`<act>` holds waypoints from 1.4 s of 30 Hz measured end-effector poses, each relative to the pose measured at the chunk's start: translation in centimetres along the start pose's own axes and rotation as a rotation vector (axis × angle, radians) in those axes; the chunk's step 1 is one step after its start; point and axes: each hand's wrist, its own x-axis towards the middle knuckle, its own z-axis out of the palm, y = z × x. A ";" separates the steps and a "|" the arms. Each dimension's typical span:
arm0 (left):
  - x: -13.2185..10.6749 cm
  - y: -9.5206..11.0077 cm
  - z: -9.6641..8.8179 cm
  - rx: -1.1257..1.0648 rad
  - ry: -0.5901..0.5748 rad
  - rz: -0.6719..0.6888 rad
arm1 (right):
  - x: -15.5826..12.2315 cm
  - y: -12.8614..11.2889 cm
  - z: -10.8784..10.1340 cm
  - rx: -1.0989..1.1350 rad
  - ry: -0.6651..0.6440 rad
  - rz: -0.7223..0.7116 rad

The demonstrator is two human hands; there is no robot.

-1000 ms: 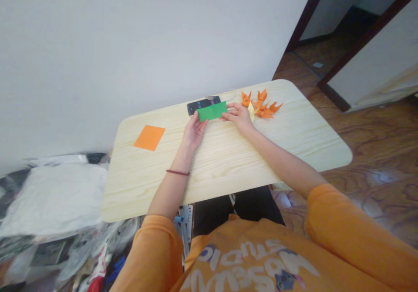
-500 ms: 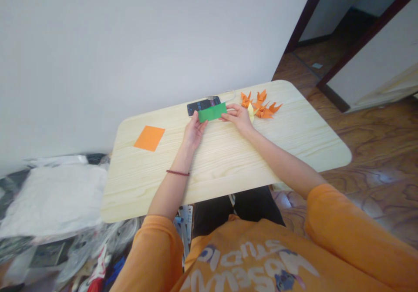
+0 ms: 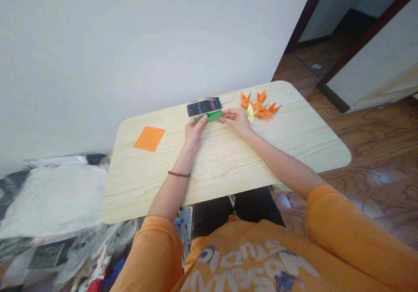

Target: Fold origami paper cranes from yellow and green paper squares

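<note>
A folded sheet of green paper (image 3: 214, 116) is held between my two hands near the far side of the table. My left hand (image 3: 193, 132) pinches its left end, the thumb lying on top. At the right end, the fingers of my right hand (image 3: 237, 121) are closed on the paper. It looks narrow and tilted, its layers slightly parted. Just beyond it lies a phone (image 3: 204, 106) with a lit screen. Close by my right hand are a yellow origami piece (image 3: 250, 113) and several orange origami pieces (image 3: 264, 111).
A flat orange paper square (image 3: 149, 139) lies on the left of the pale wooden table (image 3: 140, 187). A white cable (image 3: 231, 93) runs behind the phone, by the wall. White bags (image 3: 55, 196) and clutter are on the left, below the tabletop.
The green paper has tipped from a broad flat strip to a narrow one and come lower, uncovering more of the phone. My left thumb has moved over onto the paper.
</note>
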 end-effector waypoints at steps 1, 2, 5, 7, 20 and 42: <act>0.1 0.0 0.0 0.007 -0.022 0.009 | 0.0 0.0 -0.1 -0.002 0.003 -0.001; 0.1 -0.1 -0.1 0.015 -0.049 0.022 | 0.0 0.0 -0.1 -0.005 0.003 -0.002; 0.3 -0.2 -0.3 0.029 -0.120 0.058 | 0.0 -0.1 -0.2 -0.024 -0.011 -0.010; 0.4 -0.4 -0.4 0.030 -0.131 0.052 | -0.1 -0.1 -0.1 -0.040 -0.016 -0.022; 1.1 -1.4 -1.8 0.219 0.092 0.115 | -1.3 -0.3 0.4 -0.335 -0.165 -0.251; 1.0 -0.5 -2.0 0.200 -0.087 0.047 | -0.7 -0.4 -0.6 -0.435 -0.235 -0.296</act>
